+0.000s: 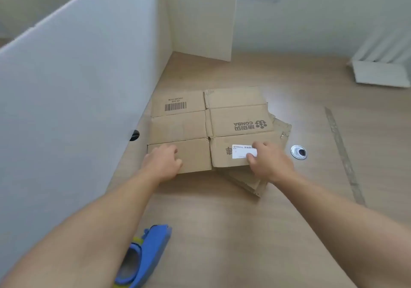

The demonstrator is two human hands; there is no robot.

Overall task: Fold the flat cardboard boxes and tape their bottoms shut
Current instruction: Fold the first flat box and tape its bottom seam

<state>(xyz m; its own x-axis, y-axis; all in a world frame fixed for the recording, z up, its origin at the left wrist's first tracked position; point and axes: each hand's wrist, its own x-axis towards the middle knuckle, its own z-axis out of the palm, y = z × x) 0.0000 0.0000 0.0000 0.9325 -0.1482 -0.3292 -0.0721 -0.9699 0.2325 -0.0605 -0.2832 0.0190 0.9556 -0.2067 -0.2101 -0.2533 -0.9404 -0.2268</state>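
A flat brown cardboard box point(211, 121) lies on top of a small stack of flattened boxes point(249, 182) on the wooden table point(222, 232). It shows a barcode, a printed logo and a white label point(241, 151). My left hand point(163, 162) grips the near left flap at its front edge, fingers curled over it. My right hand point(268, 162) grips the near right flap beside the white label, thumb on top. A blue tape dispenser point(142, 256) lies near the table's front edge, under my left forearm.
A white partition point(77, 87) runs along the left side and across the back. A round metal cable grommet point(299, 152) sits in the table right of the boxes. A white folded object point(380, 72) lies at the far right. A strip of old tape point(342, 154) marks the table.
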